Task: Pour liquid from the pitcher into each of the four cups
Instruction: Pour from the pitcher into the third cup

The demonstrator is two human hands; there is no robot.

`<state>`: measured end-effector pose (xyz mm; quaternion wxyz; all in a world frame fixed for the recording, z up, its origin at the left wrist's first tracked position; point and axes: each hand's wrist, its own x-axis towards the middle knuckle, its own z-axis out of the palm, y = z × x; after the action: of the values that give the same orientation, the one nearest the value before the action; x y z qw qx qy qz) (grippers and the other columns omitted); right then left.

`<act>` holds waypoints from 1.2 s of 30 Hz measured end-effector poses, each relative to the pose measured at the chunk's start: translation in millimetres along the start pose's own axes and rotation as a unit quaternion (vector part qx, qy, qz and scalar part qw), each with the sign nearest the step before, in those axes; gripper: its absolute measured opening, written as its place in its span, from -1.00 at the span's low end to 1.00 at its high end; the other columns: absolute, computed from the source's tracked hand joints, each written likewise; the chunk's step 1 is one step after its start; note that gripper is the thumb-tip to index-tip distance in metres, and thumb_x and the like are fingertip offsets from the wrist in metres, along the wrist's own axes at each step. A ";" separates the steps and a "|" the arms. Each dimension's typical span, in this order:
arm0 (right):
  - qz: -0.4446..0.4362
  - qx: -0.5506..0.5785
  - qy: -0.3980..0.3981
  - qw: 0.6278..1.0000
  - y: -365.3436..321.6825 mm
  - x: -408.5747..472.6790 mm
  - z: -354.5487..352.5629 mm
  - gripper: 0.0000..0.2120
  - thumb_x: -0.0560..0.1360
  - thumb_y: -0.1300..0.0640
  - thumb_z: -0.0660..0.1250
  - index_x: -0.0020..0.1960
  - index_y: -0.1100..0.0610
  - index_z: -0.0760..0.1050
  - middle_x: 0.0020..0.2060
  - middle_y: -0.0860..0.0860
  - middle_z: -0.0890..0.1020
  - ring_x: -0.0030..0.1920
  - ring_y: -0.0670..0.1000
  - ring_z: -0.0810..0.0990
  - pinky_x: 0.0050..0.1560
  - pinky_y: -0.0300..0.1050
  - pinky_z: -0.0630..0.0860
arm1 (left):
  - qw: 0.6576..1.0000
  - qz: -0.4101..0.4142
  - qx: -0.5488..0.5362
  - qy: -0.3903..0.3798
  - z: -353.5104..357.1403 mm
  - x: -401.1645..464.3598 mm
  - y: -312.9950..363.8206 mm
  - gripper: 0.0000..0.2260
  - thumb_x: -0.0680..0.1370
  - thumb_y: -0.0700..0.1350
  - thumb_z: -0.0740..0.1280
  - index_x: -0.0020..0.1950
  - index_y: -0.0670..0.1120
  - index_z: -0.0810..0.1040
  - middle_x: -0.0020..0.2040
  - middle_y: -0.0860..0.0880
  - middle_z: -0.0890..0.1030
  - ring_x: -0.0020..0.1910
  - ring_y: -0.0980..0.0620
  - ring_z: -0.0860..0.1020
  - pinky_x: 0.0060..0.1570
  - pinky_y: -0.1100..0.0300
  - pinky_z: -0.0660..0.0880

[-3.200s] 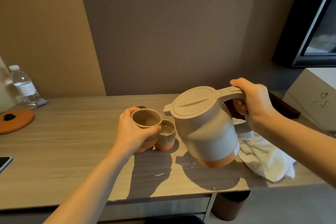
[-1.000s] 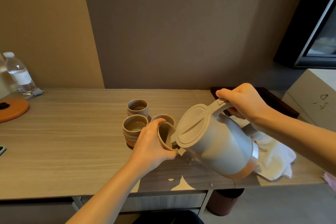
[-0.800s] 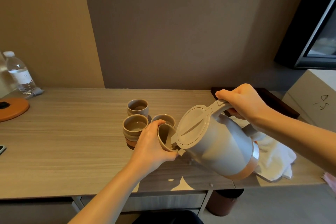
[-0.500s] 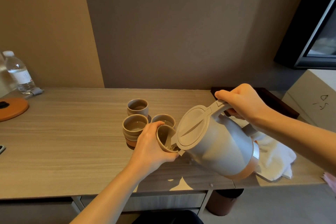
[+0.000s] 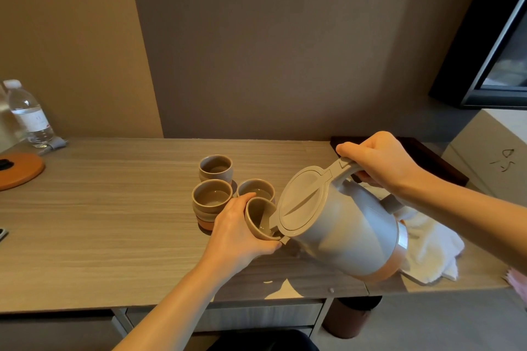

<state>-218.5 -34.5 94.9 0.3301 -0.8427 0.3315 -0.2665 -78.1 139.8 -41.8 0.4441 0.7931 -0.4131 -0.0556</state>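
My right hand (image 5: 379, 161) grips the handle of a grey pitcher (image 5: 339, 225) with an orange base band, tipped steeply to the left. Its spout sits inside a beige cup (image 5: 258, 218) that my left hand (image 5: 236, 234) holds tilted toward it above the desk; liquid shows in the cup's bottom. Three more beige cups stand on the desk behind my left hand: one at the back (image 5: 216, 167), one at front left (image 5: 211, 199) that seems to stand on another cup, and one (image 5: 255, 188) right beside the held cup.
A white cloth (image 5: 427, 245) lies on the wooden desk (image 5: 99, 222) under and right of the pitcher. A dark tray (image 5: 436, 159) is at the back right, a water bottle (image 5: 27, 114) and an orange coaster (image 5: 20, 171) at far left. A bin (image 5: 350, 316) stands below the desk.
Since 3.2 s ago the pitcher has been tipped far over to the left into the held cup. Over the last second both hands have barely moved; the cup's tilt has eased slightly.
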 end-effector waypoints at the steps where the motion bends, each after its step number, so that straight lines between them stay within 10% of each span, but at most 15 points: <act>1: 0.000 -0.001 0.001 1.000 -0.2 0.0 -0.3 -0.61 0.49 0.09 0.31 -0.31 0.41 0.60 -0.35 0.27 0.62 -0.43 -0.02 0.50 -0.39 -0.26 0.42 | 1.000 0.000 0.002 0.000 -0.2 -0.3 0.5 -0.28 0.13 0.07 0.65 0.12 0.25 0.30 -0.02 0.34 0.39 -0.06 0.27 0.46 -0.23 0.50 0.31; 36: -0.035 -0.031 0.000 0.999 -9.6 1.2 1.1 -0.58 0.49 0.10 0.30 -0.52 0.22 0.49 -0.59 0.04 0.46 -0.59 -0.10 0.43 -0.45 -0.32 0.40 | 0.998 -0.034 -0.044 0.010 8.2 -6.0 -9.9 -0.28 0.10 0.09 0.65 0.12 0.19 0.33 0.06 0.20 0.49 -0.02 0.24 0.48 -0.23 0.47 0.36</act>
<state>-213.3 -29.5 101.5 0.2946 -0.8636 0.3098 -0.2673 -79.8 141.2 -55.8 0.4806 0.7868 -0.3787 -0.0812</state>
